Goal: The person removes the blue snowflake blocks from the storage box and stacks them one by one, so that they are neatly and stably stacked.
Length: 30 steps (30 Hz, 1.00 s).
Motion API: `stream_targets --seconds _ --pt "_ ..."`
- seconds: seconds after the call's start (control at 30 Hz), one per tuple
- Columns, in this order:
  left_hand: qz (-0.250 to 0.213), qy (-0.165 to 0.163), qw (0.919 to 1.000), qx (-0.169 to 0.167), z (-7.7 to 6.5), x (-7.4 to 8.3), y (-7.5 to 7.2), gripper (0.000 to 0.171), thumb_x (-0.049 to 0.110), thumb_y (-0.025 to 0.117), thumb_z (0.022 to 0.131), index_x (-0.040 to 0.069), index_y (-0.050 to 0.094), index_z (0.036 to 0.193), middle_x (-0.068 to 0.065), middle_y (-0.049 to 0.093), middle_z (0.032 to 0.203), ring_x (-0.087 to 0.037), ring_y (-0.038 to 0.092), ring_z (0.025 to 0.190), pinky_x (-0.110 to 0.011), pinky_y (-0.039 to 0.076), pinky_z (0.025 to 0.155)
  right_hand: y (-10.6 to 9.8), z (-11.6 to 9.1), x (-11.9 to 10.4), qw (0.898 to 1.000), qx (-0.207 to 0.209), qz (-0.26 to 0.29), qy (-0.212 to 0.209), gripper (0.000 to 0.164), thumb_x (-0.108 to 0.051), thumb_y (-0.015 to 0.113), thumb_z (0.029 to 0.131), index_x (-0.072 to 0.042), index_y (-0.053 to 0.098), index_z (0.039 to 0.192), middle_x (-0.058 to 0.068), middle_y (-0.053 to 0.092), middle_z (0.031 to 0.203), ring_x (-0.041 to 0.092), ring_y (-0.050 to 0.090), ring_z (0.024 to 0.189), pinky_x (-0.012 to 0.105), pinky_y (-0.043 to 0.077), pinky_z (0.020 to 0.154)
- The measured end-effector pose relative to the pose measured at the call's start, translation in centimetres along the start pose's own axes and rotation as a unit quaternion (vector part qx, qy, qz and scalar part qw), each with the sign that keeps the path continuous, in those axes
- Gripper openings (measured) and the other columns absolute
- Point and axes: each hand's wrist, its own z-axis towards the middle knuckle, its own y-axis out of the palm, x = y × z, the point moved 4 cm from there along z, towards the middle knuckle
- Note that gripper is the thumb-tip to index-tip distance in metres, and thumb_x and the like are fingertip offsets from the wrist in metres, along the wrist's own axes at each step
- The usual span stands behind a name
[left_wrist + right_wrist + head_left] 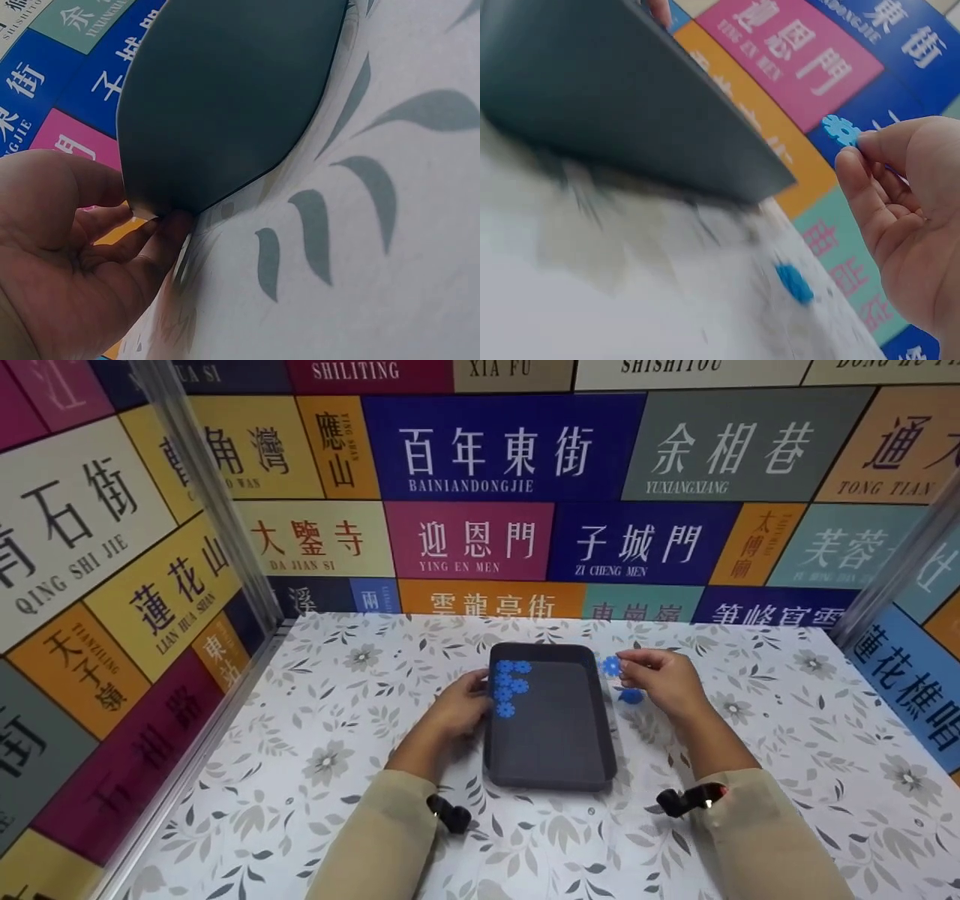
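Note:
A dark grey rectangular tray [553,742] stands on the table. Several blue snowflake discs [513,687] lie in rows along the left part of its floor, towards the far end. My left hand [459,706] holds the tray's left wall; in the left wrist view its fingers [171,231] are bent against the tray's edge. Beyond the tray's right wall, my right hand [667,681] pinches one blue snowflake disc [840,130] between thumb and forefinger, raised above the table. Under that hand lies a small heap of blue snowflake discs [630,697], partly hidden by it.
A white cloth with grey flowers and leaves covers the table [330,825]. Behind it rises a wall of coloured signs [502,450], with metal posts [217,495] at the corners. Each sleeve has a small black wrist camera [452,814] at its cuff.

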Motion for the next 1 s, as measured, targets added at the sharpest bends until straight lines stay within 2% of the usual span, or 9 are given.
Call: stream_targets --seconds 0.17,0.27,0.47,0.6,0.83,1.0 --pt "0.000 0.000 1.0000 0.003 0.0 0.2 0.0 0.065 0.010 0.060 0.098 0.007 0.046 0.162 -0.019 0.058 0.157 -0.035 0.057 0.145 -0.050 0.046 0.120 -1.9 -0.3 1.5 1.000 0.005 0.009 0.009 0.046 -0.024 0.073 0.103 0.005 0.067 0.138 -0.009 0.078 0.102 0.005 0.076 0.087 0.026 0.064 0.086" --pt "0.001 0.000 1.0000 0.004 0.0 0.2 -0.1 0.065 0.009 0.060 0.098 0.007 0.046 0.162 -0.019 0.059 0.156 -0.035 0.057 0.145 -0.049 0.048 0.119 -2.4 -0.2 2.5 0.999 0.007 0.009 0.032 0.046 -0.024 0.074 0.102 0.004 0.067 0.138 -0.013 0.078 0.100 0.004 0.075 0.086 0.026 0.064 0.085" --pt "0.000 -0.014 0.9999 -0.003 0.0 0.0 0.0 0.064 0.010 0.061 0.100 0.010 0.046 0.162 -0.016 0.057 0.159 -0.032 0.057 0.145 -0.048 0.052 0.112 -2.8 -0.1 3.8 0.997 0.011 -0.009 0.075 0.044 -0.024 0.073 0.103 0.002 0.068 0.138 -0.011 0.077 0.096 0.004 0.073 0.085 0.022 0.063 0.081" --pt "0.005 -0.013 0.9999 0.000 0.0 0.0 0.0 0.064 0.011 0.061 0.100 0.011 0.047 0.162 -0.016 0.058 0.158 -0.033 0.057 0.145 -0.049 0.050 0.115 -3.2 -0.1 4.3 0.997 0.007 -0.026 0.078 0.045 -0.024 0.072 0.103 0.003 0.068 0.139 -0.010 0.078 0.095 0.005 0.073 0.084 0.021 0.062 0.080" --pt "0.009 -0.009 0.9999 0.002 0.0 -0.1 0.0 0.064 0.011 0.062 0.099 0.010 0.046 0.162 -0.016 0.058 0.158 -0.032 0.058 0.144 -0.047 0.052 0.111 -3.3 0.0 5.2 0.996 -0.016 -0.028 0.086 0.045 -0.020 0.069 0.105 0.004 0.064 0.142 -0.006 0.078 0.101 0.006 0.072 0.086 0.022 0.062 0.080" --pt "0.003 -0.009 1.0000 0.003 0.0 0.0 0.1 0.064 0.011 0.062 0.099 0.010 0.047 0.161 -0.017 0.058 0.158 -0.033 0.057 0.145 -0.047 0.050 0.114 -3.2 0.0 5.2 0.995 -0.021 -0.043 0.089 0.043 -0.021 0.069 0.105 0.003 0.066 0.140 -0.004 0.077 0.096 0.007 0.071 0.082 0.022 0.061 0.077"
